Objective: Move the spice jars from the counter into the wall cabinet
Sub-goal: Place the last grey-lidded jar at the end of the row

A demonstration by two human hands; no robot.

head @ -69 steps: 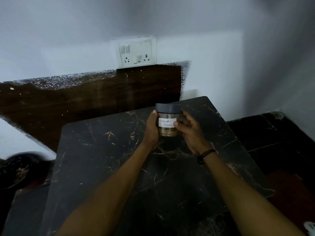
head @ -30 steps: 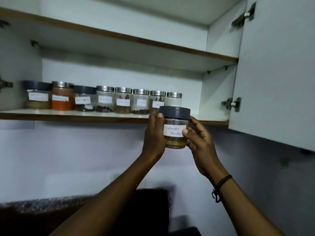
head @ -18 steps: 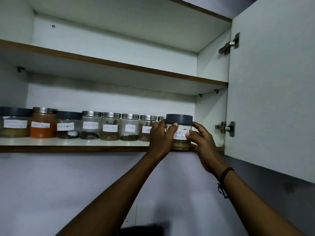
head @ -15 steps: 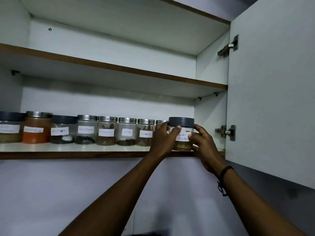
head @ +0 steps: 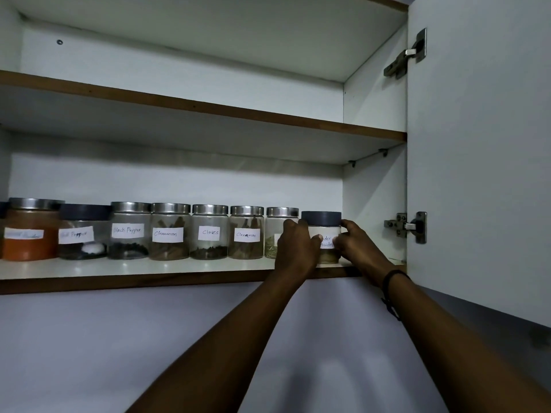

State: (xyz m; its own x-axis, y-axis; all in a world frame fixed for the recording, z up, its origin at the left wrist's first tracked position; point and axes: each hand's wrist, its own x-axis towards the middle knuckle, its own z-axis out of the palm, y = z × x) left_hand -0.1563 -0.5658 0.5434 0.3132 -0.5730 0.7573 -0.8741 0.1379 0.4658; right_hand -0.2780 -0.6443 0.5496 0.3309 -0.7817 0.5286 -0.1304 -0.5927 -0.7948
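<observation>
So both hands are up at the lower shelf point(head: 149, 271) of the wall cabinet point(head: 372, 204), wrapped around one jar. It's the dark-lidded jar point(head: 323, 231) with a handwritten white label, only partly readable between the fingers, and yellowish-brown powder at the bottom. It stands upright on the shelf, at roughly 3 o'clock from the centre of the view, at the right end of the row of jars.

The left hand point(head: 295, 248) curls round the jar's left side, fingers over the label and thumb up near the lid. The right hand point(head: 356, 247) grips the right side the same way, thumb just under the lid's rim. A dark band point(head: 387, 281) sits on the right wrist.

Running off toward 9 o'clock from the held jar is the rest of the row: a steel-lidded jar point(head: 275, 231) half hidden behind the left hand, a cinnamon jar point(head: 246, 232), cloves jar point(head: 209, 232), another cinnamon jar point(head: 170, 232), black pepper jar point(head: 128, 231), a dark-lidded pepper jar point(head: 83, 232), then an orange powder jar point(head: 29, 231) with a blurry label.

The upper shelf point(head: 208, 107) runs above them. The cabinet door point(head: 483, 144) stands open at 3 o'clock, with two metal hinges point(head: 410, 226) on its inner edge.
</observation>
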